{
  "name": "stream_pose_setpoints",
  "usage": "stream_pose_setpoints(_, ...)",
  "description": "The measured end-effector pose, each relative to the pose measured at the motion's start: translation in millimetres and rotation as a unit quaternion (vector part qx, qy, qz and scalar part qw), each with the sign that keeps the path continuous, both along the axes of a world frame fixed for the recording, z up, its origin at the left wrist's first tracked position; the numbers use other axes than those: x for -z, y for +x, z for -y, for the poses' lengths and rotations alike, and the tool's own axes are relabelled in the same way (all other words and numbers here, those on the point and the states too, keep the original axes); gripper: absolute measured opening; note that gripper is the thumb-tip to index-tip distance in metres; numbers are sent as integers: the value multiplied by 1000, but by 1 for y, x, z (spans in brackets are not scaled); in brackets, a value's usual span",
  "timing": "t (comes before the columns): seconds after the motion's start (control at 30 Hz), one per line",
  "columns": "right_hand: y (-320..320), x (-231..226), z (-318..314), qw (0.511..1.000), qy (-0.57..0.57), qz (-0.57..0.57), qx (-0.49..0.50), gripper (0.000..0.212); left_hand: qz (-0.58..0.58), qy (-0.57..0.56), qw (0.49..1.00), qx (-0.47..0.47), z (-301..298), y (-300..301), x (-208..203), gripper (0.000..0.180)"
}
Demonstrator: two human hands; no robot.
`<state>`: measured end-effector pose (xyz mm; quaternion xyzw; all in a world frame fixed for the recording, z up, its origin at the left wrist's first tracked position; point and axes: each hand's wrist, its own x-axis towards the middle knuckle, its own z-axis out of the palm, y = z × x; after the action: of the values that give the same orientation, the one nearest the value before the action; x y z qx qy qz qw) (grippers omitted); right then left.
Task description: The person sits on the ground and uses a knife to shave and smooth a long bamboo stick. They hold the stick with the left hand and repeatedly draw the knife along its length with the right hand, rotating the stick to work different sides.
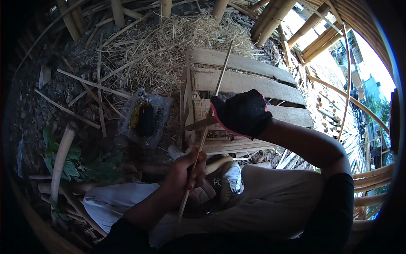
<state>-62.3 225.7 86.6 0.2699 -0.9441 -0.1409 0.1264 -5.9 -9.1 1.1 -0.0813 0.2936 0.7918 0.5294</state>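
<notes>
Over the slatted wooden crate [249, 84], my gloved right hand [244, 113] is closed on a flat-bladed tool [199, 124] crossing the bamboo strip [202, 142]; my bare left hand [185, 170] encircles the strip lower down.

The person sits with bent legs in pale trousers [275, 194]. The bare left hand [188, 170] grips a long, thin strip [220, 78], which slants up past the near left part of a slatted wooden crate [249, 80]. The right hand [243, 112], in a dark glove with pink edging, holds a flat knife [199, 124] whose blade crosses the strip above the left hand. A light shoe [233, 180] shows between the legs. Left of the crate lies a clear plastic bag [161, 125] with something black and yellow inside; straw [144, 63] covers the ground behind, near upright poles [166, 7].
</notes>
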Motion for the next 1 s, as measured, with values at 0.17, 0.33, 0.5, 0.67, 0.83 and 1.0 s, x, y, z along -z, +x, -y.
stream_pose_setpoints(0.17, -9, 1, -6, 993, 11, -103, -64, 21, 3, 5, 1000, -6, -1, 4, -9, 40)
stream_pose_setpoints(0.33, -20, 7, -15, 987, -31, -122, -99, 28, 11, 46, 999, -8, -2, 5, -6, 39)
stream_pose_setpoints(0.5, -25, 5, -15, 987, -22, -118, -109, 34, 49, 71, 996, -5, -4, 4, -1, 41)
stream_pose_setpoints(0.67, -26, 7, -3, 1000, -26, -10, 7, 38, 59, 120, 991, 12, 1, 1, 13, 44)
stream_pose_setpoints(0.83, -16, 10, 13, 1000, -12, -27, 9, 29, 28, 72, 997, 5, 4, -6, 14, 45)
stream_pose_setpoints(1.0, 0, 15, 25, 998, 26, -41, 38, 25, -54, -91, 994, -33, 3, -1, -3, 42)
